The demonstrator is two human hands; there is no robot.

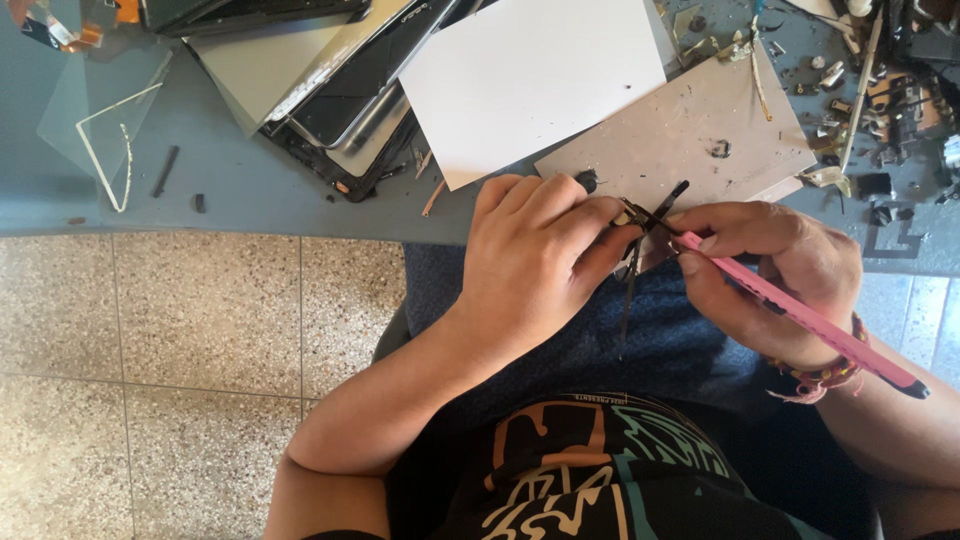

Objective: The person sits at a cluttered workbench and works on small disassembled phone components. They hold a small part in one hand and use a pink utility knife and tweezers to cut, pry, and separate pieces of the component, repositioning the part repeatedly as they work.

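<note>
Ribbon cable [632,262], thin, limp and probably easily torn, hangs over the lap beside the table [250,190]; left hand [535,250] pinches its top end, right hand [765,270] grips pink tool [800,315].

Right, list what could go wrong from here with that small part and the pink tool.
1. The small dark metal part with thin black strips is pinched between the left hand and right hand over the lap, past the blue-grey table edge; if it slips, it likely lands on the speckled tile floor.
2. The long pink tool presses close to the fingertips, so a slip could jab them.
</note>
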